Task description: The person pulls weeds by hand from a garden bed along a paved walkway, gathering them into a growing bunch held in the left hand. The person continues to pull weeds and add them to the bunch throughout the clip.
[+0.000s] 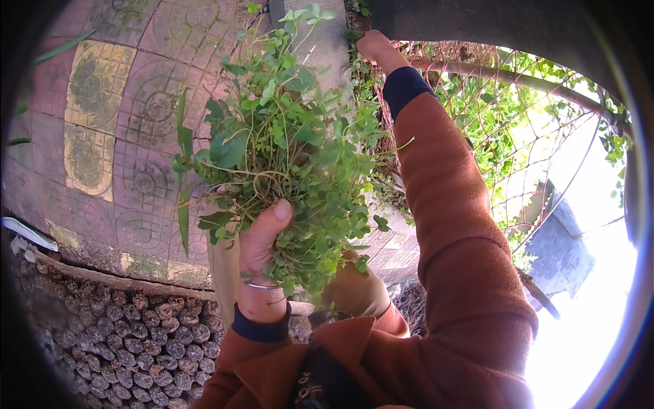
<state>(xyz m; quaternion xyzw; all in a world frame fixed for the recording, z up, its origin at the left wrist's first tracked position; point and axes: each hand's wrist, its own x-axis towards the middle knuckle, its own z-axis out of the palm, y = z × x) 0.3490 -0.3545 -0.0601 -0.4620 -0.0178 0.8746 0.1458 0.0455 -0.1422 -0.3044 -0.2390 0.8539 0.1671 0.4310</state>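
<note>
A large bunch of leafy green weeds [320,177], some with clover-like leaves and thin pale stems, fills the middle of the view. My left hand [262,238] is closed round its stems, the thumb lying on top and a thin bangle at the wrist. My right arm stretches far forward along the wire fence. At its end, my right hand [373,46] is closed low beside the plants [366,85] growing at the fence's foot. Its fingertips are turned away, so what they grip is hidden.
Pink and yellow patterned paving tiles [163,116] cover the left side, bordered by a concrete curb [330,65]. On the right stands a rusty wire fence [504,136] with a curved bar and greenery behind. Stacked round briquette-like pieces [150,347] lie at the lower left.
</note>
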